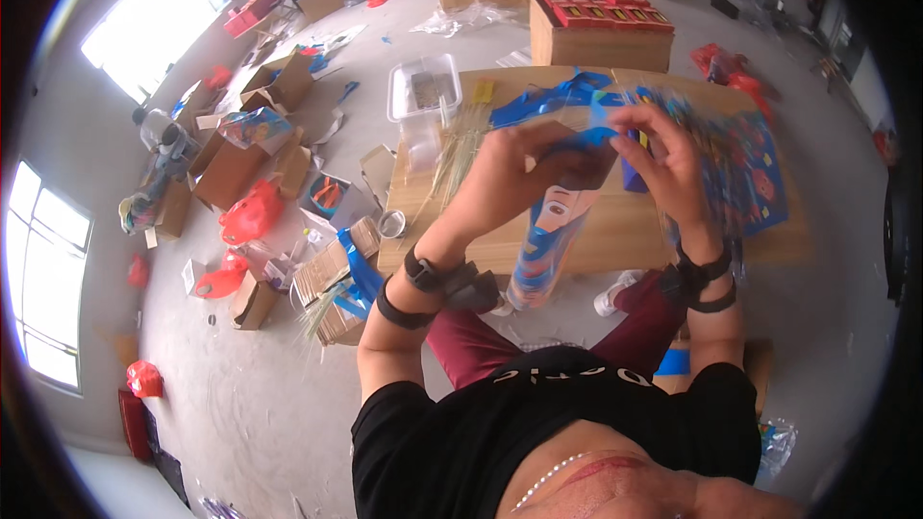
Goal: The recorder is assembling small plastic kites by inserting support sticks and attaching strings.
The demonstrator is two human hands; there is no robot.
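My left hand [524, 168] is closed around the upper end of a long printed tube [558, 216] with a cartoon eye on blue. The tube hangs tilted over the near edge of the wooden table [461, 240], its lower end blurred. A blue strip [588, 138] lies over its top. Thumb and forefinger of my right hand [668, 159] come together at the strip's right end; motion blur softens the contact. Beyond my hands, more blue strips [553, 101] lie in a heap. Blurred thin sticks and blue printed pieces [755, 173] are right of my right hand.
Thin pale sticks [461, 149] and a clear plastic tub [424, 86] are at the table's left, near a tape roll [392, 223]. Behind stands a carton topped with red boxes [606, 12]. Open cartons [231, 168] and red bags [252, 211] litter the left floor. Other people sit farther off.
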